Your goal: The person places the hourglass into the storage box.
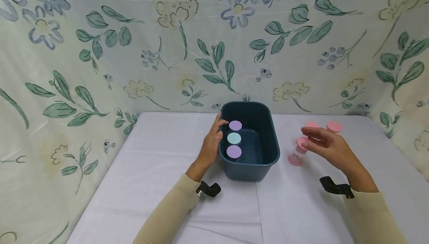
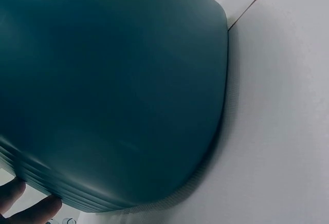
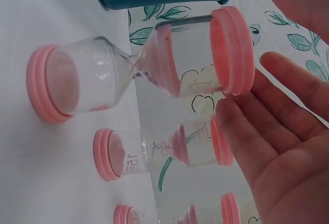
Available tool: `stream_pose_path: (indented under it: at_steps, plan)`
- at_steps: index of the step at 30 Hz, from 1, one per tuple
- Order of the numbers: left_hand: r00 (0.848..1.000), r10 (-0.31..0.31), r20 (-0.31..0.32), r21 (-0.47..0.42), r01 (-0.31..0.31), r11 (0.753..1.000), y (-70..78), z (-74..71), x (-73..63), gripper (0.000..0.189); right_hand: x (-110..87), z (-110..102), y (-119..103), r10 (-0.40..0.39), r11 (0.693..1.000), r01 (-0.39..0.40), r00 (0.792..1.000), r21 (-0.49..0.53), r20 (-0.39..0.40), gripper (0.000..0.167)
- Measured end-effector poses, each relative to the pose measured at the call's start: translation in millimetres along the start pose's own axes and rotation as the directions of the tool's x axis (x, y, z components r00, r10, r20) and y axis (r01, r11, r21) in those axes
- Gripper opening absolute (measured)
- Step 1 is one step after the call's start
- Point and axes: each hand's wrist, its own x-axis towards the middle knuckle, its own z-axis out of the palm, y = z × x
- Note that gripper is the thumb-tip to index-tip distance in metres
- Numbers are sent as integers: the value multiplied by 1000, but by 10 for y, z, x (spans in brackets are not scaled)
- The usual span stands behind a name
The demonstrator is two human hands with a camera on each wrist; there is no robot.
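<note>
My left hand (image 1: 210, 145) rests against the left side of a dark teal bin (image 1: 248, 173), its fingertips at the rim. In the left wrist view, two fingers (image 2: 38, 211) touch the bin's ribbed wall. Nearest my right hand (image 1: 330, 147) is a pink-capped hourglass (image 3: 164, 62) standing upright on the table. The right thumb and fingers are spread around its top cap, with a fingertip right at the cap's edge in the right wrist view. Pink sand shows in both of its bulbs.
Inside the bin, along its left wall, stand round-topped pieces: a purple cap (image 1: 235, 126), a light blue cap (image 1: 234, 138) and another purple cap (image 1: 234, 151). Two more pink hourglasses (image 3: 203, 144) stand behind the right hand. A floral cloth (image 1: 181, 50) hangs behind the white-covered table (image 1: 161, 143).
</note>
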Motion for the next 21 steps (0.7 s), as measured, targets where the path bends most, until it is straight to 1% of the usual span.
stream_pose_path:
  at_steps: [3,6,15,21]
  plan:
    - [1000,1,0,-11,-1,1000,2,-13,-9,42,-27,2,28,21,1000,-21,1000,-2,6,57]
    - [1000,5,1,-16,-5,1000,-1,-15,-19,42,-51,3,53,34,999,-34,999,-7,7,57]
    - [1000,3,5,-13,-2,1000,0,-14,-33,42,-90,45,137,5,1000,-5,1000,6,22,55]
    - [1000,-1,7,-6,1,1000,-4,-25,-32,42,-88,55,185,-13,1000,14,998,-10,60,59]
